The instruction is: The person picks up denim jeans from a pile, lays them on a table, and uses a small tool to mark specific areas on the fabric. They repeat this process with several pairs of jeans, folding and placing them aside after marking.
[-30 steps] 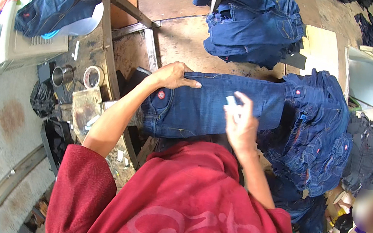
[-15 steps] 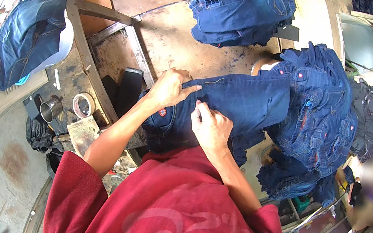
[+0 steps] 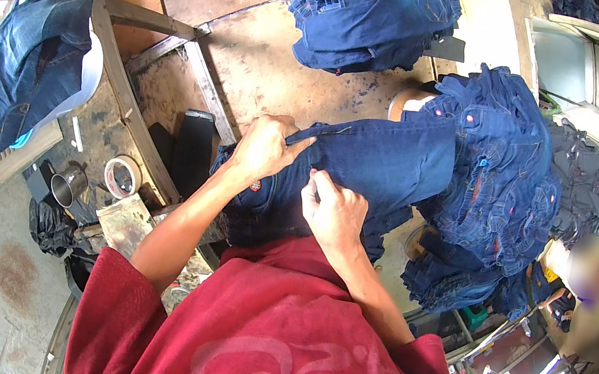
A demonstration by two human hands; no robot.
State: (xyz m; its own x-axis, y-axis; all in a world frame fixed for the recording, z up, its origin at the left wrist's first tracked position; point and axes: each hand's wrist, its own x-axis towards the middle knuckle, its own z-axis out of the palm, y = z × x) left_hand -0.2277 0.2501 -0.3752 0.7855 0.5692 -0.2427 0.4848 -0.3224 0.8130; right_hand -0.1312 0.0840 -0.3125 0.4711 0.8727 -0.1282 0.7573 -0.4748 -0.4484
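A: Where are the jeans (image 3: 400,156)?

B: Stretched sideways just in front of the person's body, the far right end by the heap of denim (image 3: 507,198)

A: And the grip?

B: The left hand (image 3: 262,147) grasps the upper edge near the left end. The right hand (image 3: 336,213) is curled over the cloth; I can't tell whether it pinches the fabric or something small

A: How would they handle?

B: I'd guess fairly heavy, soft and floppy, stiffer along the seams, hardly slippery or fragile. A seamed edge looks the best hold

A: Any labels?

B: A round red-and-white badge (image 3: 255,185), its print too small to read. The red shirt (image 3: 259,283) carries big, faded pale characters
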